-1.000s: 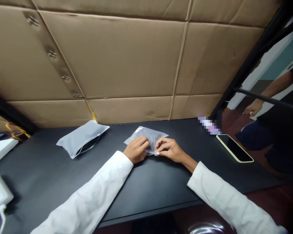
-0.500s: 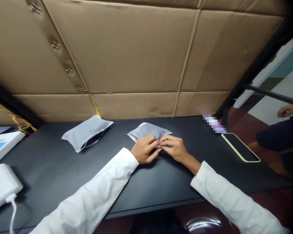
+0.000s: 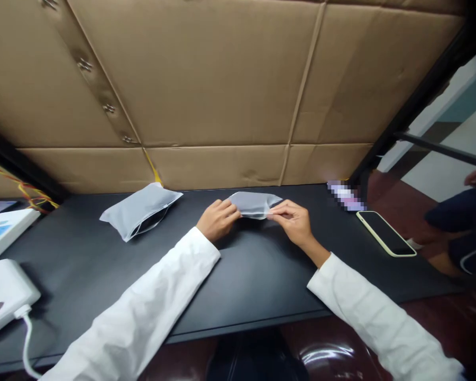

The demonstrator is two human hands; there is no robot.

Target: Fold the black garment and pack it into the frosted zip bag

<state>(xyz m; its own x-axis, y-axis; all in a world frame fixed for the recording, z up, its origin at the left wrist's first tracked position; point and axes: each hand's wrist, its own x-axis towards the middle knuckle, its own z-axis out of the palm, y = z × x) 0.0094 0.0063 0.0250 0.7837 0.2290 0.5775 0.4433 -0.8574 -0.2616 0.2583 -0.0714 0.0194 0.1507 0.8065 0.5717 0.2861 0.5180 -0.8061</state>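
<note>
A frosted bag is held between the two hands, its long axis running crosswise from one grip to the other and its body lying mostly beyond the fingers. Its left end is gripped by the curled left hand, whose thumb is hidden; its near right edge is pinched between thumb and fingers of the right hand. Neither hand is nearer, as both are touching it. A second bag is set left of the grip, a phone well to its right.
</note>
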